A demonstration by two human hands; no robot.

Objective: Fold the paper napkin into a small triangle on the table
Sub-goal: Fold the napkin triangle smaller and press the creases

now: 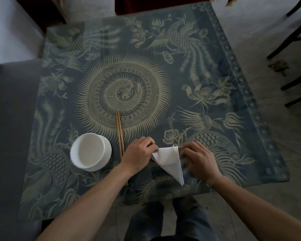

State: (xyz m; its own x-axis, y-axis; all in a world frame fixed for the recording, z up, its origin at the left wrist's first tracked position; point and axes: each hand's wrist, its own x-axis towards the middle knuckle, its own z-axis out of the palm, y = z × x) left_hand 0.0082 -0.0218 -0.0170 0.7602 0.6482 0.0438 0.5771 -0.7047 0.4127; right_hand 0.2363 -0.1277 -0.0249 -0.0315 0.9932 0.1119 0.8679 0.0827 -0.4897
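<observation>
A white paper napkin lies folded into a triangle near the table's front edge, its long point aimed toward me. My left hand pinches the napkin's upper left corner. My right hand holds its upper right corner with curled fingers. Both hands rest on the patterned blue tablecloth. Fold lines show across the napkin's top layer.
A white bowl on a saucer stands left of my left hand. A pair of wooden chopsticks lies between the bowl and the napkin, partly under my left wrist. Dark chair legs stand at the right. A grey sofa borders the left side.
</observation>
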